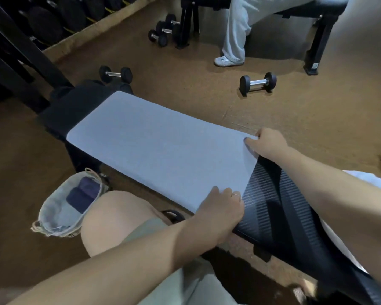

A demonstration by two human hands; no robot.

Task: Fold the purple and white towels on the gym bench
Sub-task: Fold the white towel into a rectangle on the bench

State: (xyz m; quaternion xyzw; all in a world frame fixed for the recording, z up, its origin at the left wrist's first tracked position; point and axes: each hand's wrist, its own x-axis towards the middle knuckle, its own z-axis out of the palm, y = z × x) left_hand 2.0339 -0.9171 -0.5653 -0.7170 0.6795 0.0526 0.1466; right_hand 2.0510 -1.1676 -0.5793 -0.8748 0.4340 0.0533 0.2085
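A pale white towel (pixel 158 142) lies spread flat along the black gym bench (pixel 271 208), covering its middle and far part. My left hand (pixel 222 208) pinches the towel's near-left corner at the bench edge. My right hand (pixel 268 143) grips the near-right corner, slightly lifted off the padding. Folded purple towels (pixel 81 193) sit inside a mesh drawstring bag (pixel 57 212) on the floor beside my left knee. Another white cloth (pixel 361 179) shows behind my right forearm.
Dumbbells lie on the brown floor: one (pixel 257 82) beyond the bench on the right, one (pixel 115 73) near the bench's far end, a few (pixel 163 31) further back. A person in light trousers (pixel 235 29) sits on another bench. A weight rack (pixel 42 18) stands far left.
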